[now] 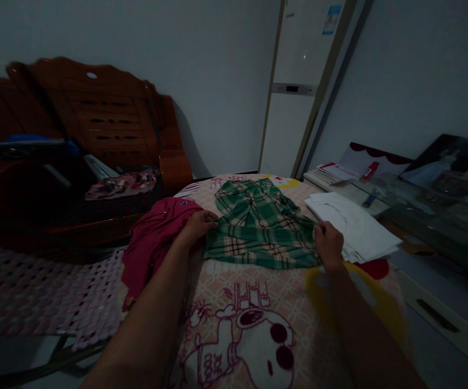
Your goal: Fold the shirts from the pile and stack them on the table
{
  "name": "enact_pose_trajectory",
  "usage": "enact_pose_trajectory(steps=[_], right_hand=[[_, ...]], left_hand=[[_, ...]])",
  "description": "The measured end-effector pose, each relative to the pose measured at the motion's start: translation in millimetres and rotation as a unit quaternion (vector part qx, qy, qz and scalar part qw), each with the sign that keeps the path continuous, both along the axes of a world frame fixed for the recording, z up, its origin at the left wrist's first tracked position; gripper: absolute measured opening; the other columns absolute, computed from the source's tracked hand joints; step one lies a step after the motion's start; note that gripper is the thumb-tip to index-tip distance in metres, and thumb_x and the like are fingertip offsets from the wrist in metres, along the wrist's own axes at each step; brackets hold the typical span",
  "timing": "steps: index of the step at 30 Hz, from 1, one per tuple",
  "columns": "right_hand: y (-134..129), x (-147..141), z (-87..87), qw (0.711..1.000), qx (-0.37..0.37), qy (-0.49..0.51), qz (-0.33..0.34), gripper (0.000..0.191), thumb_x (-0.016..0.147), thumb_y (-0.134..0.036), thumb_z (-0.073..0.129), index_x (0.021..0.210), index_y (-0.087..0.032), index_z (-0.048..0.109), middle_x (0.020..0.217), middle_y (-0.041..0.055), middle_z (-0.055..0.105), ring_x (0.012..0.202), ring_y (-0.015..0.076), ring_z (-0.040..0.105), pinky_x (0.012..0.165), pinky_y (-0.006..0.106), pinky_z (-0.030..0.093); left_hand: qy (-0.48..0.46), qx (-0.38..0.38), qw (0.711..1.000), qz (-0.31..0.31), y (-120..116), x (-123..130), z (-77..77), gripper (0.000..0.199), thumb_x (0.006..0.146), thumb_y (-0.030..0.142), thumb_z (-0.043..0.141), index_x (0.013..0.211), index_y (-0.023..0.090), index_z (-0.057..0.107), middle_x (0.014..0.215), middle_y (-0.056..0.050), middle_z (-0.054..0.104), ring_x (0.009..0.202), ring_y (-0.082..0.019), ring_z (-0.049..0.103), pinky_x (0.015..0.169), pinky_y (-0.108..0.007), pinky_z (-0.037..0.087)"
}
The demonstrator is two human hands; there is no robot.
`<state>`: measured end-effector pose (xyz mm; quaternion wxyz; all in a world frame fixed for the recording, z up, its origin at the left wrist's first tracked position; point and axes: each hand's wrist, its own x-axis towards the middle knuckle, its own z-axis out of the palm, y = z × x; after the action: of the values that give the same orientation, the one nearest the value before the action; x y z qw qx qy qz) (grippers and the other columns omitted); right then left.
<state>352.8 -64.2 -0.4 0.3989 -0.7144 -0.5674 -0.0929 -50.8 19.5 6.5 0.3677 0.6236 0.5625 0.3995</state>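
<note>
Shirt of green plaid (260,248) lies spread on the table (292,289), nearer its far edge than its near edge and about midway between the left and right edges. A fold of the fabric runs straight across it from one hand to the other.

Hands are well apart, each closed on the shirt: the left hand (198,229) pinches the left end of the fold, and the right hand (330,243) grips the right end. Both forearms reach in over the near edge.

At the table's left edge, a crimson garment (153,235) lies bunched just beside the left hand and partly behind the left forearm. At the right edge, a white folded cloth (351,224) lies just beyond the right hand. The table cover is pale with a lattice pattern; a printed cartoon dog (264,351) in dark glasses occupies the area towards the near edge.

Surroundings: a carved wooden bench (108,127) beyond the left edge, with a patterned cloth (124,183) on its seat; a woven chair (51,294) by the left edge; a floor-standing air conditioner (290,116) beyond the far edge. Lighting is dim; fine stitching cannot be made out.
</note>
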Motion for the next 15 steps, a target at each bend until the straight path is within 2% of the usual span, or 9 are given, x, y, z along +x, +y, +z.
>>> enact_pose_trajectory(steps=[3, 6, 10, 13, 15], right_hand=[[-5, 14, 15.3, 0.992, 0.093, 0.058, -0.059, 0.028, 0.083, -0.033, 0.045, 0.088, -0.016, 0.067, 0.079, 0.0107, 0.067, 0.075, 0.0246, 0.059, 0.071, 0.035, 0.042], [-14, 39, 24.0, 0.97, 0.166, 0.097, -0.152, 0.027, 0.08, -0.031, 0.048, 0.089, -0.015, 0.068, 0.082, 0.0111, 0.068, 0.078, 0.0253, 0.06, 0.073, 0.036, 0.044], [-24, 70, 25.5, 0.945, 0.168, 0.114, -0.255, 0.025, 0.077, -0.026, 0.051, 0.091, -0.015, 0.069, 0.081, 0.0108, 0.067, 0.075, 0.0262, 0.06, 0.074, 0.039, 0.045], [-24, 66, 28.1, 0.955, 0.167, 0.047, -0.24, 0.027, 0.075, -0.022, 0.051, 0.094, -0.013, 0.069, 0.089, 0.0141, 0.069, 0.085, 0.0291, 0.062, 0.08, 0.042, 0.045], [-20, 45, 30.7, 0.973, 0.166, -0.004, -0.158, 0.025, 0.077, -0.023, 0.052, 0.092, -0.013, 0.07, 0.093, 0.015, 0.07, 0.092, 0.0296, 0.062, 0.084, 0.042, 0.045]], left_hand=[[-0.082, -0.015, 0.996, 0.001, 2, -1, -1.0, 0.036, 0.048, 0.035, 0.077, 0.077, 0.016, 0.068, 0.065, -0.001, 0.065, 0.061, -0.015, 0.058, 0.058, -0.025, 0.043], [-0.097, -0.028, 0.995, 0.003, 4, -4, -3.7, 0.034, 0.048, 0.034, 0.078, 0.074, 0.015, 0.066, 0.061, 0.001, 0.063, 0.056, -0.014, 0.056, 0.057, -0.025, 0.043], [-0.056, -0.029, 0.998, 0.004, 7, -6, -9.1, 0.031, 0.051, 0.033, 0.078, 0.073, 0.015, 0.065, 0.06, 0.002, 0.062, 0.056, -0.013, 0.056, 0.056, -0.024, 0.042], [-0.048, -0.031, 0.998, 0.0, 8, -7, -11.6, 0.031, 0.051, 0.033, 0.077, 0.074, 0.015, 0.066, 0.061, 0.001, 0.062, 0.057, -0.014, 0.057, 0.056, -0.024, 0.043], [-0.052, -0.033, 0.998, -0.001, 9, -7, -12.0, 0.032, 0.051, 0.032, 0.078, 0.075, 0.015, 0.066, 0.061, 0.001, 0.062, 0.057, -0.014, 0.057, 0.056, -0.024, 0.043]])
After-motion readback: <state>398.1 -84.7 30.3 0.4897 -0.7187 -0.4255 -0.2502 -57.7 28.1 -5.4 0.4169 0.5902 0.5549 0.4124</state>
